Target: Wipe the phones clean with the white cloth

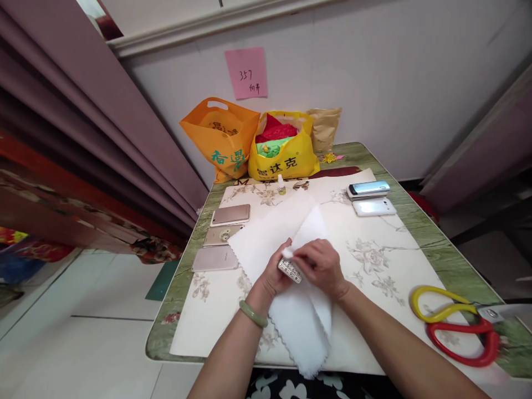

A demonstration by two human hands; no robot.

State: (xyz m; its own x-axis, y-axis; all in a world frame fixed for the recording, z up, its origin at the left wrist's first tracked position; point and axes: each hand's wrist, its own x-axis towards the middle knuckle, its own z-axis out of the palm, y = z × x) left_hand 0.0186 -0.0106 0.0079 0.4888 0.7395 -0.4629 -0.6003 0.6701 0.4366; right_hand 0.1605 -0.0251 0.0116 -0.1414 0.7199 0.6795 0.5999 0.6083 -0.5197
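My left hand (279, 270) is closed around a small keypad phone (290, 271), its number keys facing up. My right hand (322, 265) is closed with its fingertips at the phone's upper end, pinching a small white wad of cloth (287, 252) against it. Whether this wad belongs to the large white cloth or is a separate piece, I cannot tell. Under both hands the large white cloth (270, 221) with zigzag edges lies partly folded and hangs toward my lap. Much of the phone's upper part is hidden by fingers and the wad.
Three smartphones (215, 259) lie in a column at left. Two phones (374, 207) rest at right, near large scissors (457, 321) with yellow and red handles. A small bottle (281, 185) stands before an orange bag (224, 138), a yellow bag (286, 160) and a brown pouch (326, 127).
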